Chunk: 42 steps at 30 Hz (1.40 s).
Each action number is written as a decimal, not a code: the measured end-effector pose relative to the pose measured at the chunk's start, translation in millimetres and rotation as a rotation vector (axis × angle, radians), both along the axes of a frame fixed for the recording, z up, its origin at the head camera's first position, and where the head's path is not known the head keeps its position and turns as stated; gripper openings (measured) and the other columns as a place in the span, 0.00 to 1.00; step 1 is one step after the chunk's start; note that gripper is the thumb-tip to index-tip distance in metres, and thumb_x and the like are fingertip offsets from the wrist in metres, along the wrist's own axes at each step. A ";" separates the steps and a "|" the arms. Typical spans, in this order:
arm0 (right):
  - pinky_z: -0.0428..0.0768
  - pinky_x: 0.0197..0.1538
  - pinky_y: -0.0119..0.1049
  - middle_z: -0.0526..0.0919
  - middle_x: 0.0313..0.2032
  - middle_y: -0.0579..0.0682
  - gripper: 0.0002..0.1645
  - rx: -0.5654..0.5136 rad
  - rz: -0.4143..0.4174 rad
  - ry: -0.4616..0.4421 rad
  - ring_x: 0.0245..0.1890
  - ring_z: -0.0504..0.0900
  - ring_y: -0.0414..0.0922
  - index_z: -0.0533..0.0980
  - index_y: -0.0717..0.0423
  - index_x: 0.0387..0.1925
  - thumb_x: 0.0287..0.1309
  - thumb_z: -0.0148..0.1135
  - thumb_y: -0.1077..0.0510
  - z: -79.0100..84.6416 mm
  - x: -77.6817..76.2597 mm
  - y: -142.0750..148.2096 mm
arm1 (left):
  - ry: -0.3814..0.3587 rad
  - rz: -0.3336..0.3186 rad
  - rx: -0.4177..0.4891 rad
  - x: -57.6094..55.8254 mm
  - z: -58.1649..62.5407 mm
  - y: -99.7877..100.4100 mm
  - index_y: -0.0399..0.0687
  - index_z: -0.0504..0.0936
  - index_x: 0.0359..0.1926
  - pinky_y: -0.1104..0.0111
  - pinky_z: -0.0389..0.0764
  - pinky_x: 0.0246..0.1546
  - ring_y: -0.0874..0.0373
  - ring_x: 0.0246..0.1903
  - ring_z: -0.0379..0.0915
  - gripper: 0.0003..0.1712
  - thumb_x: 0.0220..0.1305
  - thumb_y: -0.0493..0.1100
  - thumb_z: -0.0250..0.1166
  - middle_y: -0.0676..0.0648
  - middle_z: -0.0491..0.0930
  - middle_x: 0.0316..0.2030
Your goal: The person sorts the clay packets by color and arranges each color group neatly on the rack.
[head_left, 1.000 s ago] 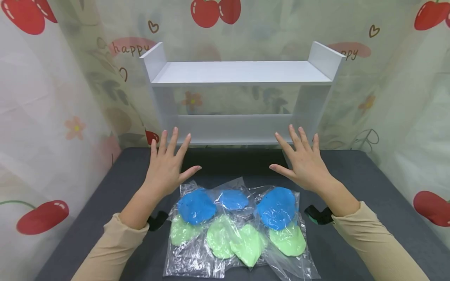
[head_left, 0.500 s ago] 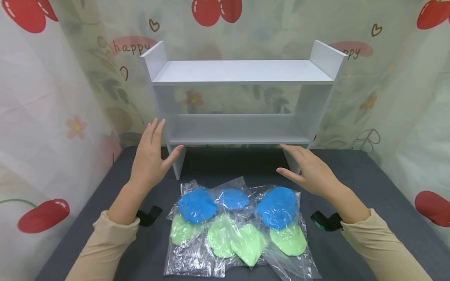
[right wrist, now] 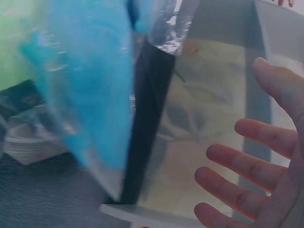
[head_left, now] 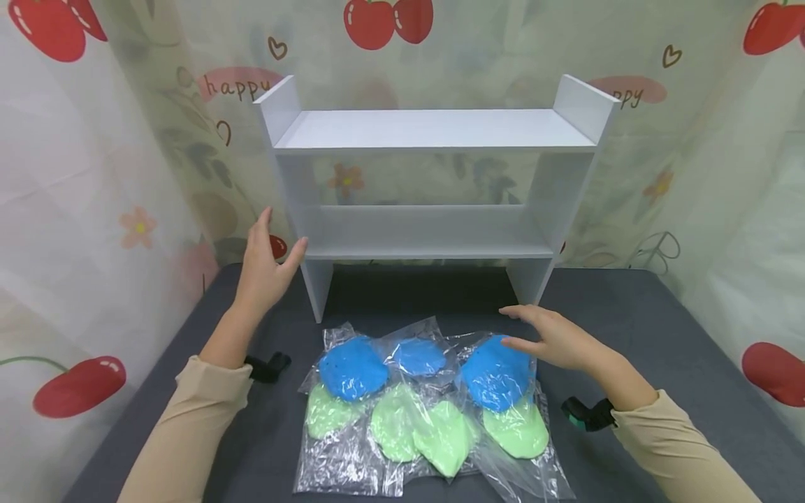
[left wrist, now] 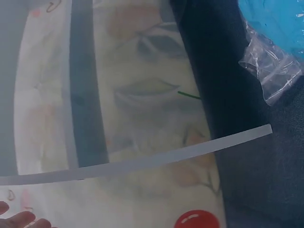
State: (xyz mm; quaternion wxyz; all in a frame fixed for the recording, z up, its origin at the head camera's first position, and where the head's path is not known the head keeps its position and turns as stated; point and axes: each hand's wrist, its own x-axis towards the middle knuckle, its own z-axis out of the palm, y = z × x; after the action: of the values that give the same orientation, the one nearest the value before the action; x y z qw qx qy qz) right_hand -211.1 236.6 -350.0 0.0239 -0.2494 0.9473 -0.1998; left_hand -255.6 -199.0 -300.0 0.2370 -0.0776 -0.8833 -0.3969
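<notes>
I have room on the dark table (head_left: pixel 629 307) past both ends of the white shelf (head_left: pixel 434 129), with the clear plastic bags (head_left: pixel 428 391) of blue pieces (head_left: pixel 353 369) and green pieces (head_left: pixel 445 436) lying in front of it. My left hand (head_left: pixel 259 272) is raised, thumb apart and grasping nothing, beside the shelf's left edge; I can't tell about contact. My right hand (head_left: pixel 553 339) hovers lower, fingers spread and holding nothing, near the right-hand bag.

Head view bright, glare on plastic bags (head_left: pixel 349 467), wrist views hazy
</notes>
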 end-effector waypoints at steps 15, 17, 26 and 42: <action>0.72 0.56 0.57 0.68 0.61 0.66 0.43 -0.073 0.020 -0.119 0.61 0.67 0.64 0.62 0.63 0.64 0.55 0.62 0.41 -34.9 -15.5 13.2 | -0.124 -0.085 0.146 -35.4 -16.2 -0.6 0.42 0.45 0.73 0.48 0.61 0.65 0.35 0.67 0.54 0.40 0.69 0.50 0.52 0.34 0.52 0.70; 0.73 0.57 0.56 0.67 0.62 0.66 0.44 -0.093 0.025 -0.143 0.61 0.67 0.64 0.61 0.64 0.64 0.55 0.63 0.42 -41.2 -18.5 14.5 | -0.123 -0.097 0.150 -36.1 -18.0 -0.5 0.43 0.45 0.73 0.48 0.62 0.65 0.34 0.67 0.54 0.39 0.69 0.48 0.51 0.34 0.53 0.70; 0.74 0.54 0.57 0.66 0.61 0.67 0.48 -0.105 0.009 -0.276 0.57 0.71 0.62 0.57 0.61 0.67 0.53 0.65 0.42 -57.7 -23.5 17.3 | -0.144 -0.112 0.152 -38.7 -25.4 -1.8 0.46 0.50 0.72 0.49 0.70 0.59 0.36 0.65 0.60 0.33 0.71 0.47 0.47 0.35 0.57 0.68; 0.78 0.49 0.51 0.67 0.60 0.67 0.50 -0.183 -0.063 -0.323 0.54 0.73 0.62 0.62 0.62 0.64 0.45 0.71 0.44 -69.6 -27.9 18.9 | -0.130 -0.077 0.150 -41.9 -38.0 0.5 0.38 0.61 0.66 0.50 0.73 0.56 0.36 0.60 0.66 0.26 0.71 0.41 0.48 0.33 0.64 0.64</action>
State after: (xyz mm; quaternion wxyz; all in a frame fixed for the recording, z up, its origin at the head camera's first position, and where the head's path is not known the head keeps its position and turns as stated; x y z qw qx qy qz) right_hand -239.0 255.4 -419.7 0.1467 -0.1853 0.9163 -0.3234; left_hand -297.6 -198.6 -337.9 0.1689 -0.0676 -0.8609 -0.4751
